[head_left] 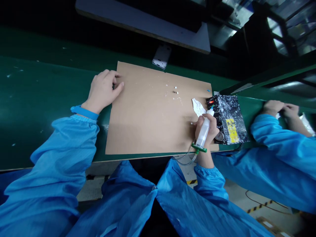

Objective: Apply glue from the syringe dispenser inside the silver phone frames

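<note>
My left hand (103,88) rests at the upper left edge of a brown cardboard sheet (138,121), thumb and fingers apart and nothing in them. A blue band (85,112) circles that wrist. Over the sheet's right side, my right hand (211,130) is closed around a white glue dispensing syringe (204,130). The syringe's tip points up and away, close to a black box; a green cap and clear tube (197,152) hang from its near end. A crumpled white tissue (198,107) lies just beyond the right hand. Small white blobs (175,88) dot the sheet.
The black dispenser box (230,120), smeared white with a yellow label, stands at the sheet's right. A phone-like panel (162,56) lies behind the sheet on the green bench (49,89). At right, a co-worker's hands (281,108) are over the bench. A grey shelf (148,24) overhangs the back.
</note>
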The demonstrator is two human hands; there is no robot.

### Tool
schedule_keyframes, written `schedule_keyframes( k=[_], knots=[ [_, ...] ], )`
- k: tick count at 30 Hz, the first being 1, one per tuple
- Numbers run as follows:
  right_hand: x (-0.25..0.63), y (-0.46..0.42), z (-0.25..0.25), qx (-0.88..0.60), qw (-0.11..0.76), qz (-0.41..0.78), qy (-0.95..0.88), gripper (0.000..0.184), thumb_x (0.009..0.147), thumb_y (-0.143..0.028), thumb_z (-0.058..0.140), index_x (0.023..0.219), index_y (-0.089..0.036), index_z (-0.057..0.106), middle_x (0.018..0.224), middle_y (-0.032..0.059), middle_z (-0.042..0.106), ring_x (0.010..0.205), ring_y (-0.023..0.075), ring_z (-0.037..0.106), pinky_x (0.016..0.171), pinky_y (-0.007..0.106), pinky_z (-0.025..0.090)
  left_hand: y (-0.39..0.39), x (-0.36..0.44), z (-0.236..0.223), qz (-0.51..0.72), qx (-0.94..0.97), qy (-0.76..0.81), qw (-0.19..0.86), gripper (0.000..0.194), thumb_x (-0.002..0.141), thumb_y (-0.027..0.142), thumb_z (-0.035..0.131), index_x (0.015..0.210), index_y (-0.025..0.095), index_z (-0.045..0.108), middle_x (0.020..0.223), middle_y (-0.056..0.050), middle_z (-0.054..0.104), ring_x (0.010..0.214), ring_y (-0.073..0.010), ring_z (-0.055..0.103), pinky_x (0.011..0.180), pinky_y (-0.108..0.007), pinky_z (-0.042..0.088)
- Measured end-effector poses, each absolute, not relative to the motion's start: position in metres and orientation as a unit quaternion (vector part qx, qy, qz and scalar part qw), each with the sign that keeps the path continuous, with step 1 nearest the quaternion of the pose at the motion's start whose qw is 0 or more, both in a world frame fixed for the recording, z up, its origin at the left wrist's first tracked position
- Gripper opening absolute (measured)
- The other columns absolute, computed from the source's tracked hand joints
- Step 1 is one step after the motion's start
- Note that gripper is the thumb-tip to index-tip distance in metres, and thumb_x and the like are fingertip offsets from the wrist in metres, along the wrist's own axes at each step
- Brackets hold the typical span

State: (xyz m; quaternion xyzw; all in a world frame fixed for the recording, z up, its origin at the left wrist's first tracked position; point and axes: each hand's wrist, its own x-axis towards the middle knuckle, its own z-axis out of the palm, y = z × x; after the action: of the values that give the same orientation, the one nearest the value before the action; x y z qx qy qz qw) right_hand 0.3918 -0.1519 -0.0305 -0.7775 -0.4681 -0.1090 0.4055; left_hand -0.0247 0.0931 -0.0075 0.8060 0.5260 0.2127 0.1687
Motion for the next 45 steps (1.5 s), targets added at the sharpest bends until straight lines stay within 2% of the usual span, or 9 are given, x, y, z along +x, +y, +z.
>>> schedule_keyframes(
  k=[12,18,24,30,36,45],
  knots=[
    [0.386,-0.150,-0.023,-0.782,0.390,-0.098,-0.476,0.036,0.106,-0.056,0.065,0.114,-0.022,0.072,0.067,-0.0006,0.073,0.061,0.0238,0.079,0.068,0.035,0.064,0.094,-0.025,-0.009,0.231,0.810,0.508,0.179,0.036,0.107,0.045,0.059,0.138,0.030,0.069,0.115,-0.012,0.071,0.124,-0.0403,0.069,0.112,-0.060,0.055],
    [0.386,-0.150,-0.023,-0.774,0.399,-0.108,-0.479,0.033,0.104,-0.054,0.067,0.111,-0.022,0.075,0.066,-0.0002,0.074,0.059,0.0241,0.079,0.064,0.034,0.063,0.096,-0.026,-0.009,0.226,0.811,0.504,0.191,0.036,0.106,0.045,0.062,0.138,0.030,0.067,0.115,-0.011,0.071,0.130,-0.0405,0.067,0.113,-0.057,0.055],
    [0.384,-0.148,-0.021,-0.775,0.396,-0.110,-0.479,0.029,0.104,-0.049,0.066,0.112,-0.022,0.075,0.069,0.0004,0.076,0.065,0.0246,0.081,0.071,0.036,0.066,0.095,-0.025,-0.008,0.219,0.809,0.512,0.187,0.037,0.106,0.045,0.061,0.137,0.029,0.068,0.117,-0.012,0.071,0.128,-0.0413,0.067,0.112,-0.059,0.054],
    [0.382,-0.146,-0.020,-0.772,0.406,-0.096,-0.479,0.029,0.103,-0.047,0.066,0.115,-0.022,0.073,0.072,0.0003,0.078,0.067,0.0243,0.083,0.070,0.035,0.066,0.092,-0.022,-0.005,0.220,0.807,0.516,0.185,0.036,0.106,0.044,0.059,0.137,0.028,0.069,0.115,-0.013,0.071,0.126,-0.0405,0.067,0.112,-0.062,0.054],
    [0.379,-0.146,-0.017,-0.778,0.394,-0.093,-0.481,0.030,0.103,-0.045,0.065,0.117,-0.020,0.074,0.075,0.0019,0.079,0.070,0.0230,0.083,0.072,0.033,0.067,0.094,-0.024,-0.005,0.222,0.802,0.513,0.213,0.036,0.104,0.045,0.063,0.136,0.029,0.068,0.116,-0.012,0.071,0.132,-0.0405,0.065,0.111,-0.057,0.055],
    [0.383,-0.149,-0.019,-0.775,0.369,-0.065,-0.509,0.033,0.105,-0.050,0.068,0.121,-0.022,0.076,0.085,0.0049,0.085,0.079,0.0258,0.087,0.079,0.035,0.068,0.094,-0.025,-0.006,0.222,0.803,0.512,0.206,0.039,0.105,0.048,0.061,0.138,0.030,0.068,0.117,-0.012,0.072,0.131,-0.0405,0.065,0.113,-0.058,0.054]
  ],
)
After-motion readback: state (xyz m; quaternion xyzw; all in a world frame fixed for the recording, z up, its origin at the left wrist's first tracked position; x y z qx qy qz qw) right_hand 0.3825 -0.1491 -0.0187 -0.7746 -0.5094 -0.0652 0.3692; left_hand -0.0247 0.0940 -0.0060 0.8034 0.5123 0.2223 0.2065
